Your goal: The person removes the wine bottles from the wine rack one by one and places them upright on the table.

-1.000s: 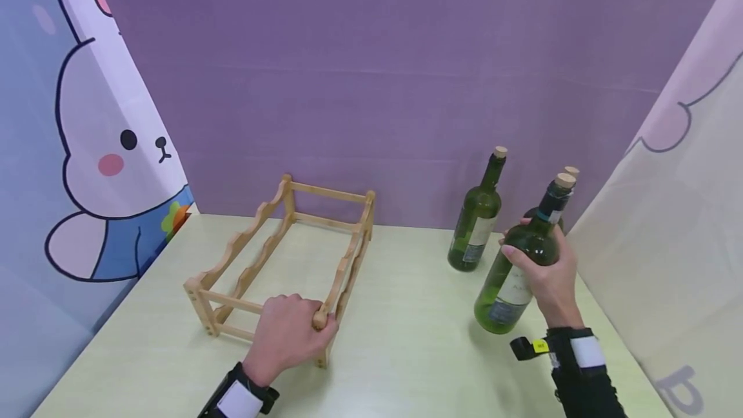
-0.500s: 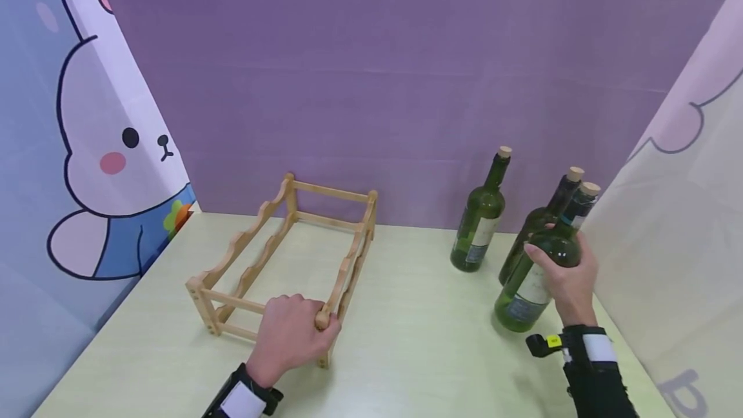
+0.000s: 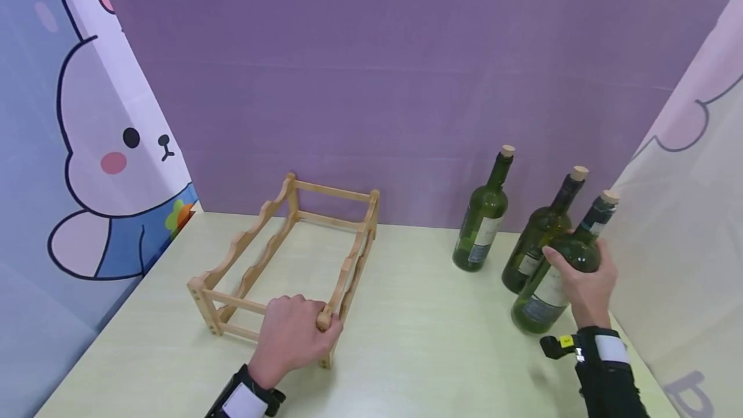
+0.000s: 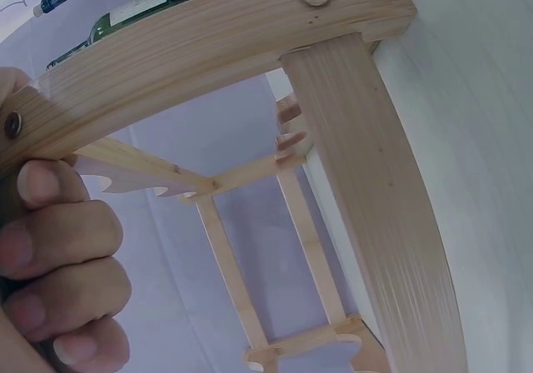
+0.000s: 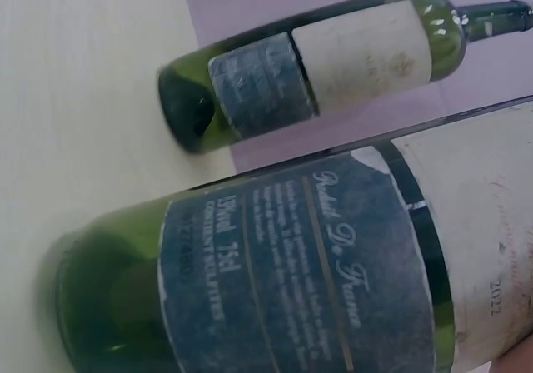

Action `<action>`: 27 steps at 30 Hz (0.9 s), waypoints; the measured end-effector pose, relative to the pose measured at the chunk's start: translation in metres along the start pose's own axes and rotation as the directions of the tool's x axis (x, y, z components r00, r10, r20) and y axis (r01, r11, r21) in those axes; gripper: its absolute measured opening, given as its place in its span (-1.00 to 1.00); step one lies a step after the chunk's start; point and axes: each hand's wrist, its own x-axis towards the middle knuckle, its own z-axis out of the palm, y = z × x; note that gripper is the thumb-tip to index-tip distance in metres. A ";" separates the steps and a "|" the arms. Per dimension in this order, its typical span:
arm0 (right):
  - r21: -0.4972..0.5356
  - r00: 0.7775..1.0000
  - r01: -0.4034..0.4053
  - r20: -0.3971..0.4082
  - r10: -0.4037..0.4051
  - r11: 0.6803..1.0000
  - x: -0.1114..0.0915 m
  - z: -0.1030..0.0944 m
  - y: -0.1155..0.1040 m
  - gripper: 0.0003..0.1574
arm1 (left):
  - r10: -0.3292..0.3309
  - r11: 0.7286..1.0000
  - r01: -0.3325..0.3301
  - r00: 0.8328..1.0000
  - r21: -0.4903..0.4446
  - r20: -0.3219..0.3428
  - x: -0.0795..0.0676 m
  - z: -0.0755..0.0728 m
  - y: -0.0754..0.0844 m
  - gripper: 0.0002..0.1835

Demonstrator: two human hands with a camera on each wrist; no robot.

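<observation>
My left hand (image 3: 297, 337) grips the near right corner of a light wooden wine rack (image 3: 232, 253) with scalloped side rails. In the left wrist view its fingers (image 4: 71, 231) curl under the top rail. My right hand (image 3: 589, 279) holds a corked green wine bottle (image 3: 545, 292) around its upper body, thumb on the near side. This bottle leans to the right, its base close over the table; its label (image 5: 300, 265) fills the right wrist view. Just behind it stands a second corked wine bottle (image 3: 536, 237), partly covered by the held one.
A third corked wine bottle (image 3: 480, 224) stands farther left, near the purple backdrop (image 3: 406, 82). A pale curtain (image 3: 691, 263) borders the table (image 3: 418, 340) on the right. On the left hangs a printed rabbit cloth (image 3: 116, 211).
My right hand has carried the held bottle to the right and lower, uncovering more of the bottle behind it. The left hand has stayed on the rack.
</observation>
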 end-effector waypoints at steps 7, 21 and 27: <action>-0.020 1.000 -0.007 -0.024 0.007 1.000 -0.002 -0.004 0.008 -0.29 | -0.007 1.000 0.007 1.000 -0.010 0.001 -0.001 -0.001 0.000 -0.46; -0.060 1.000 0.007 -0.022 -0.009 0.998 -0.003 -0.002 0.010 -0.27 | -0.006 1.000 0.006 1.000 -0.012 -0.016 -0.002 -0.001 -0.004 -0.47; -0.061 1.000 0.002 -0.017 -0.003 0.998 -0.003 -0.001 0.014 -0.22 | -0.017 1.000 0.017 1.000 -0.006 -0.007 0.000 -0.001 -0.005 -0.47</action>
